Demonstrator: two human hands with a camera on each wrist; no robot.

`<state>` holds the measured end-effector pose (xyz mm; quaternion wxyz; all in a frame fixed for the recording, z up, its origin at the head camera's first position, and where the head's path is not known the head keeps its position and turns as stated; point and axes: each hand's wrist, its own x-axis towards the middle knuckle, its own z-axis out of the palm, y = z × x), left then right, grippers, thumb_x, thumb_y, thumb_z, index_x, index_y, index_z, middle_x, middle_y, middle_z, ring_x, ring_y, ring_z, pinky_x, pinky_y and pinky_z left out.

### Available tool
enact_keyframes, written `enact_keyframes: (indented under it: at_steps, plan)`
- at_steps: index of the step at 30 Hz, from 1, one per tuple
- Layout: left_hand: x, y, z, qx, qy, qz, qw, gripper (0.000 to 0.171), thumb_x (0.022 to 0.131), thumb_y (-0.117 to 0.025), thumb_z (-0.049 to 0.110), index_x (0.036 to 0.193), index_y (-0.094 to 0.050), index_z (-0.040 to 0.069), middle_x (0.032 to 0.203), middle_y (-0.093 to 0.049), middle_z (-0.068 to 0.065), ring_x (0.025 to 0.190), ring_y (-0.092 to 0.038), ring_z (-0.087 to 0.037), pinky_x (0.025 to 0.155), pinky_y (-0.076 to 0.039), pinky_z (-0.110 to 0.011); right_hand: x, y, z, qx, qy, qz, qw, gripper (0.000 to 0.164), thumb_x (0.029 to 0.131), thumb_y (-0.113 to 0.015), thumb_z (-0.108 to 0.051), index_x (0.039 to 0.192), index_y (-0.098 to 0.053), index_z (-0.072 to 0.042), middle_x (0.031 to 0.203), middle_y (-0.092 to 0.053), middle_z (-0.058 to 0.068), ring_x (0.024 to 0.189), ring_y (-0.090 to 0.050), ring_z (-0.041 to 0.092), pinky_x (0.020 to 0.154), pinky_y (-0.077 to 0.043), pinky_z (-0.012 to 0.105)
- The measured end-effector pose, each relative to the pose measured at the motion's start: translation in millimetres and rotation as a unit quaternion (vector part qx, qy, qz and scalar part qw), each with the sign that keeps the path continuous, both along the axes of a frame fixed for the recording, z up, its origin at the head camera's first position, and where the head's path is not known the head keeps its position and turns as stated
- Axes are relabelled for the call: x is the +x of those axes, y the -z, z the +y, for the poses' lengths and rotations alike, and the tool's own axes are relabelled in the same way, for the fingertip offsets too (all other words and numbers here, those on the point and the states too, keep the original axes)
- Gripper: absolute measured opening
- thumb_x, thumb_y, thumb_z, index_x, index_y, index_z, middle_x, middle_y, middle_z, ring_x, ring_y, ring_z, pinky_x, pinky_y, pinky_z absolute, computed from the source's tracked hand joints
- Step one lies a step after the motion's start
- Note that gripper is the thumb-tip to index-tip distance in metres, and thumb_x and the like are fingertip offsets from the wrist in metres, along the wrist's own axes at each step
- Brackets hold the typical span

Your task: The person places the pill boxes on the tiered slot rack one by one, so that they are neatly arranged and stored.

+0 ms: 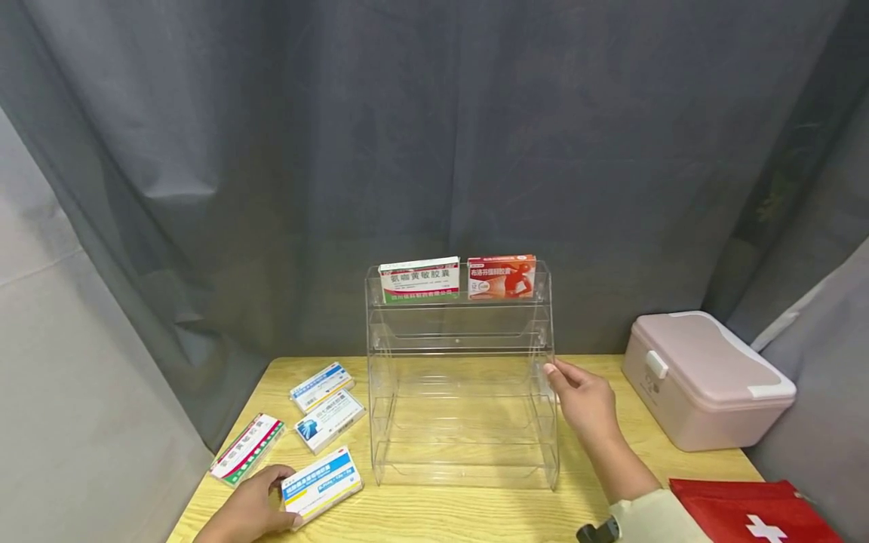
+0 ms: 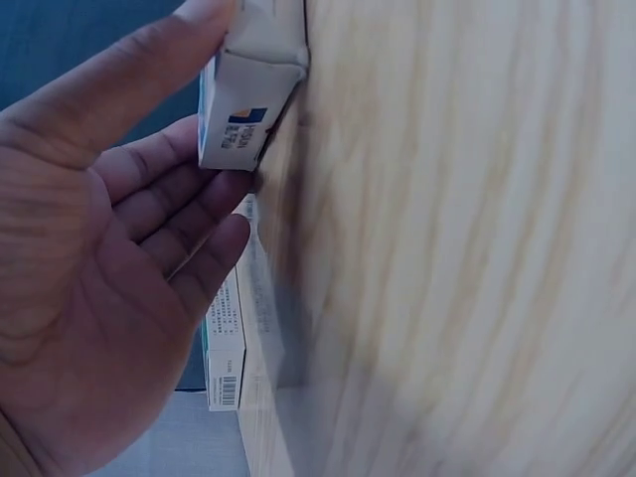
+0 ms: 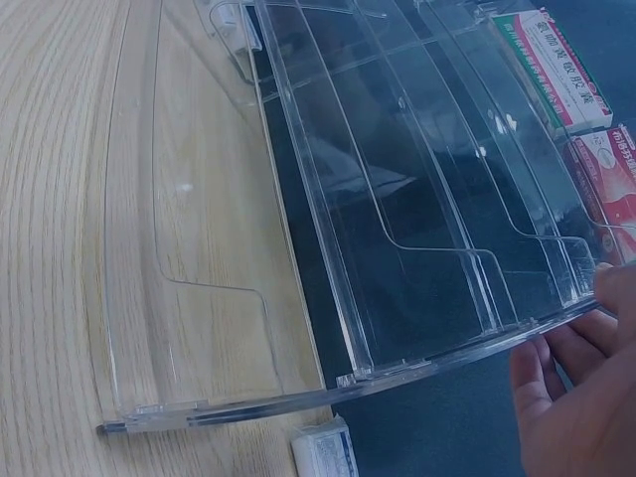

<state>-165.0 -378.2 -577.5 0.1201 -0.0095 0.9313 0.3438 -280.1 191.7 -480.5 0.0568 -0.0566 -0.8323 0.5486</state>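
At the front left, my left hand [image 1: 247,507] pinches a blue-and-white medicine box [image 1: 322,485] between thumb and fingers. The left wrist view shows that box's white end [image 2: 238,119], close to the wooden tabletop. My right hand [image 1: 587,403] grips the right side edge of a clear tiered display rack [image 1: 465,475], thumb in front and fingers behind. On the rack's top tier stand a white, green and red medicine box [image 1: 419,281] and, right of it, a red-orange one [image 1: 502,277]. The lower tiers hold no boxes.
Left of the rack lie a blue-and-white box [image 1: 322,387], a white box with a blue picture [image 1: 330,421] and a green-and-red striped box [image 1: 247,449]. A pink lidded case [image 1: 706,385] and a red pouch with a white cross [image 1: 747,513] occupy the right. Grey curtains [image 1: 434,151] hang behind.
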Motion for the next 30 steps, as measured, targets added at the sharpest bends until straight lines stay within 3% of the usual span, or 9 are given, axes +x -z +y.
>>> enact_keyframes:
  at_steps: [6, 11, 14, 19, 22, 26, 30]
  plan:
    - [-0.2, -0.1, -2, -0.006, 0.009, 0.008, 0.9999, 0.084, 0.076, -0.101, 0.041, 0.143, -0.064, 0.005, 0.136, -0.069, -0.008, 0.125, -0.066, -0.030, 0.101, -0.059, -0.050, 0.6, -0.4, 0, -0.001, -0.002, -0.004, 1.000, 0.060, 0.110, -0.063, -0.051, 0.155, -0.062, -0.012, 0.151, -0.064, 0.019, 0.147, -0.056, 0.044, 0.123, -0.046, 0.061]
    - [1.8, 0.8, -2, -0.028, 0.025, 0.057, 0.9976, 0.084, 0.073, -0.103, 0.037, 0.143, -0.065, 0.008, 0.136, -0.065, -0.007, 0.113, -0.061, -0.016, 0.093, -0.057, -0.031, 1.0, -1.1, -1, 0.003, 0.001, 0.001, 1.000, 0.058, 0.110, -0.063, -0.049, 0.154, -0.063, -0.011, 0.150, -0.066, 0.019, 0.146, -0.057, 0.044, 0.123, -0.046, 0.060]
    - [1.6, 1.0, -1, 0.015, 0.015, 0.072, 0.9972, 0.076, 0.075, -0.102, 0.030, 0.137, -0.066, 0.006, 0.128, -0.063, -0.007, 0.103, -0.060, -0.013, 0.088, -0.059, -0.026, 1.2, -1.7, -1, 0.003, 0.003, 0.002, 1.000, 0.058, 0.110, -0.063, -0.050, 0.154, -0.063, -0.011, 0.149, -0.066, 0.018, 0.146, -0.057, 0.044, 0.123, -0.046, 0.060]
    - [0.5, -1.0, 1, 0.087, -0.059, 0.071, 0.9919, 0.055, 0.082, -0.097, 0.016, 0.128, -0.071, 0.003, 0.127, -0.070, -0.008, 0.111, -0.070, -0.022, 0.092, -0.063, -0.029, 1.7, -2.1, -2, 0.002, 0.003, 0.001, 1.000, 0.060, 0.110, -0.063, -0.051, 0.154, -0.063, -0.011, 0.150, -0.065, 0.018, 0.146, -0.056, 0.044, 0.123, -0.046, 0.060]
    - [1.1, -1.9, 0, 0.113, -0.092, 0.077, 0.9864, 0.045, 0.087, -0.093, 0.012, 0.126, -0.073, 0.003, 0.125, -0.074, -0.008, 0.113, -0.072, -0.017, 0.092, -0.062, -0.024, 1.7, -2.1, -2, 0.004, 0.004, 0.004, 1.000, 0.061, 0.109, -0.063, -0.053, 0.153, -0.063, -0.010, 0.149, -0.065, 0.018, 0.146, -0.057, 0.045, 0.122, -0.046, 0.061]
    - [3.2, -7.0, -5, 0.149, -0.089, 0.095, 0.9803, 0.040, 0.091, -0.088, 0.008, 0.127, -0.073, -0.003, 0.124, -0.075, -0.014, 0.108, -0.072, -0.008, 0.093, -0.061, -0.019, 1.4, -2.1, -2, 0.004, 0.008, 0.006, 1.000, 0.058, 0.110, -0.064, -0.050, 0.152, -0.064, -0.010, 0.147, -0.066, 0.019, 0.145, -0.058, 0.044, 0.122, -0.047, 0.060]
    - [6.7, -12.7, -10, 0.139, -0.053, 0.121, 0.9815, 0.038, 0.093, -0.086, 0.006, 0.126, -0.073, -0.005, 0.125, -0.076, -0.017, 0.104, -0.072, -0.004, 0.092, -0.061, -0.019, 1.2, -1.2, -4, 0.004, 0.012, 0.005, 1.000, 0.056, 0.110, -0.065, -0.047, 0.151, -0.065, -0.010, 0.146, -0.067, 0.018, 0.144, -0.059, 0.044, 0.121, -0.047, 0.060]
